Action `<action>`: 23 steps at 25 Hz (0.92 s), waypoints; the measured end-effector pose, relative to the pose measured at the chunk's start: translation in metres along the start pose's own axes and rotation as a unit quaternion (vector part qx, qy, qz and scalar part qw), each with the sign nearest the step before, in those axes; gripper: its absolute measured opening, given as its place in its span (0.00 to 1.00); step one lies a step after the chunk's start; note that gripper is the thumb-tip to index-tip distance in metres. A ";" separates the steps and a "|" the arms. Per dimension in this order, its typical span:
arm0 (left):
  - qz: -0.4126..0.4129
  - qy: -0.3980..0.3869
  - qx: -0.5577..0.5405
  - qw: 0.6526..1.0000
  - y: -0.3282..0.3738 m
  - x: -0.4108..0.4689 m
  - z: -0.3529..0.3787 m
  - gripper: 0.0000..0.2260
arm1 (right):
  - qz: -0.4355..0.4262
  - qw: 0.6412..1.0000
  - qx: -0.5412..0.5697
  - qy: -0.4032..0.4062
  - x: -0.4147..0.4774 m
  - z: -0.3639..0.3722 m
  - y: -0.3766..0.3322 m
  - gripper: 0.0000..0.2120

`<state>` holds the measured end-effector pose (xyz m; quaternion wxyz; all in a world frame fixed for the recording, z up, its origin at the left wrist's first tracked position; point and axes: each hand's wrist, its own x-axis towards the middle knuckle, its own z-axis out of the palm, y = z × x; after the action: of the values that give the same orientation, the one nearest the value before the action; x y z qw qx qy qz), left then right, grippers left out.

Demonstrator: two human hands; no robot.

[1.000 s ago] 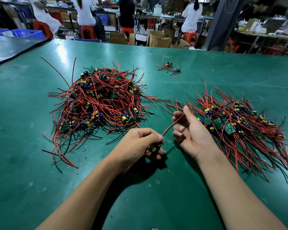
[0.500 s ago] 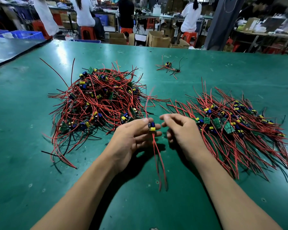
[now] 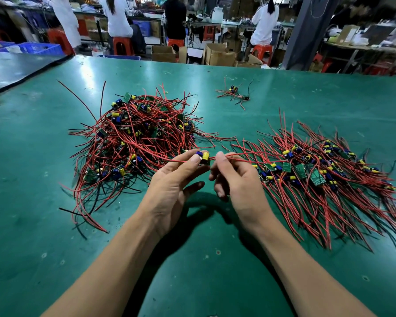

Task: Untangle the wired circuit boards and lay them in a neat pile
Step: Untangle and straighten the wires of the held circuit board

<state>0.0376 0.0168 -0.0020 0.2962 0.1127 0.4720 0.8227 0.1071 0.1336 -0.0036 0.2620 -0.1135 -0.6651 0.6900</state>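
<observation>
**One board held up between two heaps**

A small circuit board [image 3: 203, 156], carrying a blue and a yellow component, sits just above the table [image 3: 215, 271], between the two heaps. The left hand [image 3: 169, 191] pinches it at the fingertips, and one digit sticks out loose below. Just beside it, the right hand [image 3: 236, 181] has its fingers curled and nips the board's red wire [image 3: 256, 160], which runs off to the right across the sorted boards.

To the left lies the tangled heap [image 3: 142, 138], a mound of red and black leads with boards buried in it. To the right lies the neat pile [image 3: 318, 175], where the boards sit in a band and the wires fan out alongside one another. A stray wired board [image 3: 234, 93] rests on its own farther back on the green table. Beyond the far edge, people sit on red stools [image 3: 121, 45] at other benches among cardboard boxes [image 3: 220, 54].
</observation>
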 end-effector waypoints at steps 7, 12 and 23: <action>-0.040 -0.070 0.003 0.997 -0.001 0.000 0.000 0.09 | 0.176 0.944 0.267 -0.076 0.006 -0.017 -0.017 0.11; -0.117 -0.093 0.028 0.988 0.003 -0.004 0.004 0.10 | 0.228 0.958 0.117 -0.130 0.005 -0.022 -0.010 0.09; -0.096 -0.067 0.098 0.988 -0.005 -0.001 0.003 0.06 | 0.170 0.978 -0.013 -0.118 0.010 -0.034 -0.008 0.07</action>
<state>0.0418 0.0197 -0.0046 0.3921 0.1502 0.5381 0.7308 0.1176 0.1677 0.0028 0.0592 -0.1461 -0.6712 0.7243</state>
